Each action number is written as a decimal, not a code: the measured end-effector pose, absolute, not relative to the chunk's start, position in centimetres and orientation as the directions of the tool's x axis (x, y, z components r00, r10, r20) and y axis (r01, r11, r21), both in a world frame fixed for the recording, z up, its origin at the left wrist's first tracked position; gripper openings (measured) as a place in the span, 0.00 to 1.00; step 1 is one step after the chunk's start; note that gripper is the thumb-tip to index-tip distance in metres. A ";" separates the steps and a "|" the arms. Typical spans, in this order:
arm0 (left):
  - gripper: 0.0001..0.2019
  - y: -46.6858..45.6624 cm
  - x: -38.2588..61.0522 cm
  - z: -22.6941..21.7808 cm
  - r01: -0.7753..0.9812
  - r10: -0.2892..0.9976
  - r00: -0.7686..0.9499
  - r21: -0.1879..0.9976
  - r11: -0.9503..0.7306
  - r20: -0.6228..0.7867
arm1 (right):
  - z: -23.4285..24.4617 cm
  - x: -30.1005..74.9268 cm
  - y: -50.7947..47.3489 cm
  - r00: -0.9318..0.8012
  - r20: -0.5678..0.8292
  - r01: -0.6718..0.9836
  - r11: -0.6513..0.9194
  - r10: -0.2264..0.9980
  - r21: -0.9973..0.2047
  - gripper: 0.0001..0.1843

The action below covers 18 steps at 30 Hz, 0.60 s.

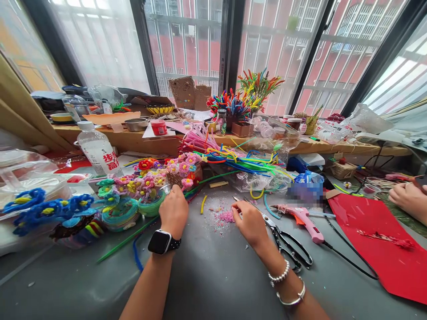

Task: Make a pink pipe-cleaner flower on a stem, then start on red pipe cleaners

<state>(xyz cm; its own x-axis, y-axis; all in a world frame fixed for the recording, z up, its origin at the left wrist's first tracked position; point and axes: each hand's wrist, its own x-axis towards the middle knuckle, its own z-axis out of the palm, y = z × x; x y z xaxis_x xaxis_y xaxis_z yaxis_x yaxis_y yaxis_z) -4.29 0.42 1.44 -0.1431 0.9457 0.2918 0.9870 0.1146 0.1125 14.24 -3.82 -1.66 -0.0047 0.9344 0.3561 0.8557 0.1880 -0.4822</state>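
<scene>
My left hand point(173, 208), with a watch on its wrist, is closed beside a green pot point(150, 205) of fuzzy pipe-cleaner flowers point(178, 166). A small brown textured piece point(174, 179) shows just above its fingertips; whether the fingers grip it is hard to see. My right hand point(251, 221) has its fingers bent together over the grey tabletop, next to a heap of pink fluffy clippings point(227, 216). What it pinches, if anything, is hidden. Black-handled scissors point(289, 249) lie just right of that hand, their blades partly behind it. Further right rests a pink glue gun point(308, 222).
Blue flowers point(50, 211) and a plastic bottle point(98, 149) stand at left. Loose pipe cleaners point(247, 162) are heaped at the back. A red sheet point(376, 244) lies at right, beside another person's hand point(408, 202). The glue gun's black cord crosses the table.
</scene>
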 end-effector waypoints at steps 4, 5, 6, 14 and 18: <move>0.13 -0.4 -6.6 3.6 0.978 0.927 -0.210 0.062 0.200 0.311 | -2.3 15.0 -4.3 0.020 0.396 0.823 0.210 0.918 -0.528 0.11; 0.13 -0.5 -7.4 4.0 0.978 0.919 -0.206 0.031 0.208 0.336 | -2.3 15.1 -4.3 0.022 0.403 0.823 0.212 0.915 -0.527 0.11; 0.13 -0.5 -8.0 4.2 0.978 0.920 -0.194 -0.001 0.206 0.340 | -2.3 15.1 -4.3 0.022 0.408 0.825 0.214 0.913 -0.524 0.11; 0.13 0.2 -7.3 2.3 0.995 0.983 0.085 -0.063 -0.076 0.160 | -1.9 14.9 -4.3 -0.002 0.337 0.678 0.249 0.941 -0.691 0.09; 0.15 -0.5 -4.4 2.2 0.951 0.932 0.303 0.001 -0.309 0.197 | -1.6 14.5 -4.3 -0.051 0.156 0.224 0.163 0.986 -0.961 0.16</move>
<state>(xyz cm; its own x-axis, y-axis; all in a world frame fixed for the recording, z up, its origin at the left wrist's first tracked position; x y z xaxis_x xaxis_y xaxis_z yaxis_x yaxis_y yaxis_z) -4.44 -0.45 2.19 0.3032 0.9323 0.1972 0.9509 -0.3094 0.0006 14.46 -4.29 -1.56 -0.0507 0.9865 0.1559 0.2243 0.1633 -0.9607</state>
